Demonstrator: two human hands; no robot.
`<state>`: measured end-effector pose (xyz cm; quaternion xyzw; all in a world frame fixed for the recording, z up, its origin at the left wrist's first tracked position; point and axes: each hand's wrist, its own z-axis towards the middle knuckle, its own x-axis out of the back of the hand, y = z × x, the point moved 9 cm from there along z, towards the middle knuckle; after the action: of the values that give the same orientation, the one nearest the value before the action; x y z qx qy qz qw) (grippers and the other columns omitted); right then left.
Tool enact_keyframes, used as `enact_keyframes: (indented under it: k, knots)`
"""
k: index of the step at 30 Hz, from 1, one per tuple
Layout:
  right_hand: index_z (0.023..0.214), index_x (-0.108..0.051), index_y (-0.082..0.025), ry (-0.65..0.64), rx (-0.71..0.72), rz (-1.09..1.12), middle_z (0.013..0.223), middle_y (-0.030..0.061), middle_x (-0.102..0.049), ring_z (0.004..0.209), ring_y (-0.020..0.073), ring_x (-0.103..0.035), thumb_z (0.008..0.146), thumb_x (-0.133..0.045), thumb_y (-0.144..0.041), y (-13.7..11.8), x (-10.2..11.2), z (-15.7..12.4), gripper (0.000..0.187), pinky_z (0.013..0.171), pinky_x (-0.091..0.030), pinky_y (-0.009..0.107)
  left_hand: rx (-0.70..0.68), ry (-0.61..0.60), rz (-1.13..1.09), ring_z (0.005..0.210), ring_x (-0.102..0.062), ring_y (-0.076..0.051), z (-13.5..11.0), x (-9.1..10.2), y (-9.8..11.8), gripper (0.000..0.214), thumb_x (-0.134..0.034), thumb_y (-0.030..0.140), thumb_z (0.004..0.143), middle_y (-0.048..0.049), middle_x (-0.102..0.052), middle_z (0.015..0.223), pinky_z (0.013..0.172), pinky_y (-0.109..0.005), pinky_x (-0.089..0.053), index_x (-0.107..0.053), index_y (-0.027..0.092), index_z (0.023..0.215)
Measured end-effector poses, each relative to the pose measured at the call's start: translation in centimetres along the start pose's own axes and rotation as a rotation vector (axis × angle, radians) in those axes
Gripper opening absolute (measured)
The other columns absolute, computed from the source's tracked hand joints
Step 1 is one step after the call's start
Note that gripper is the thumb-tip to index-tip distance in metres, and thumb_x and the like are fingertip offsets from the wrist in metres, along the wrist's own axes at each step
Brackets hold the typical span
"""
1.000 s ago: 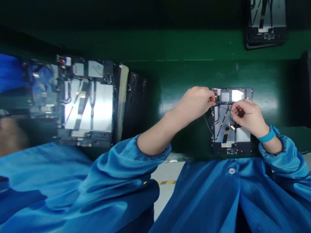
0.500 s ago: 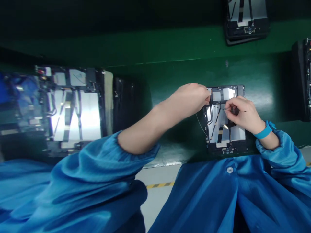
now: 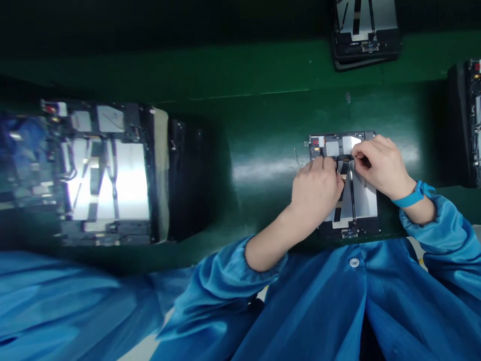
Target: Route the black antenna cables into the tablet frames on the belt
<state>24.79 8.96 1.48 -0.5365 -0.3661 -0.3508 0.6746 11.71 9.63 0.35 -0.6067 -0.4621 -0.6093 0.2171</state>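
An opened tablet (image 3: 366, 203), with a silvery panel and dark ribbon strips, lies flat in front of me. My left hand (image 3: 315, 188) bends over its left side, fingers closed at one end of a short black ribbon cable (image 3: 344, 158). The cable's other end meets the pinched fingertips of my right hand (image 3: 382, 165), over the tablet's upper right. My fingers hide part of the cable. A thin wire (image 3: 296, 158) sticks out past the tablet's left edge, beside my left hand.
On the left stand rows of similar opened tablets (image 3: 128, 180), with a pale strip (image 3: 161, 175) along one side. More tablets sit stacked at the back (image 3: 370, 50) and at the right edge (image 3: 475, 120). The green tabletop (image 3: 263, 165) runs beneath. A blue sleeve (image 3: 56, 296) shows at lower left.
My left hand has come down and right from the tablet's upper left corner, uncovering that corner. My right hand has moved slightly up and right. The black ribbon cable now spans between both hands.
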Motion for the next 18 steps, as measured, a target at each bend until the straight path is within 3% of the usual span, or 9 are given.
enact_keyframes:
  k: [3,6,9,12,18]
  knots:
    - [0.088,-0.067,-0.025,-0.035,0.09,-0.02,0.077,0.0044,-0.071,0.083,0.0254,-0.058,0.09,-0.053,-0.008,-1.0,0.3,-0.5,0.022,0.072,-0.039,0.038,0.056,-0.041,-0.056,0.088,-0.07,-0.03,0.4,-0.4,0.1,0.015,-0.051,0.012,0.088,-0.0168,-0.073,0.096,0.075,-0.039,-0.054,-0.064,0.014,0.096]
    - [0.087,-0.066,-0.025,-0.048,0.096,0.074,0.076,0.0025,-0.071,0.08,0.023,-0.059,0.09,-0.056,-0.009,-0.9,0.9,-1.3,0.019,0.073,-0.043,0.037,0.049,-0.06,-0.249,0.086,-0.068,-0.026,0.2,-0.3,0.2,0.012,-0.052,0.009,0.086,-0.01,-0.07,0.088,0.076,-0.037,-0.053,-0.058,0.02,0.089]
    - [0.086,-0.066,-0.025,-0.028,-0.009,0.247,0.078,0.0009,-0.07,0.076,0.02,-0.06,0.09,-0.063,-0.015,0.7,1.4,-2.0,0.011,0.072,-0.048,0.033,0.067,-0.037,-0.411,0.077,-0.065,-0.022,-0.2,-0.2,0.0,0.009,-0.058,0.02,0.091,-0.0031,-0.065,0.077,0.072,-0.035,-0.051,-0.051,0.023,0.087]
    - [0.085,-0.067,-0.024,0.027,-0.149,0.363,0.079,-0.0005,-0.07,0.072,0.0172,-0.061,0.087,-0.069,-0.019,2.7,1.6,-2.7,0.006,0.068,-0.05,0.031,0.104,-0.009,-0.473,0.073,-0.065,-0.021,-0.1,-0.6,-0.1,0.025,-0.072,0.033,0.088,0.0008,-0.063,0.075,0.068,-0.034,-0.05,-0.049,0.024,0.095]
    - [0.084,-0.066,-0.023,0.078,-0.358,0.531,0.07,-0.0042,-0.065,0.06,0.0124,-0.056,0.079,-0.07,-0.02,5.5,0.7,-3.4,0.007,0.059,-0.048,0.027,0.072,0.015,-0.505,0.076,-0.068,-0.02,-0.2,-1.2,1.1,0.033,-0.06,0.011,0.086,0.0011,-0.067,0.082,0.076,-0.035,-0.054,-0.051,0.024,0.115]
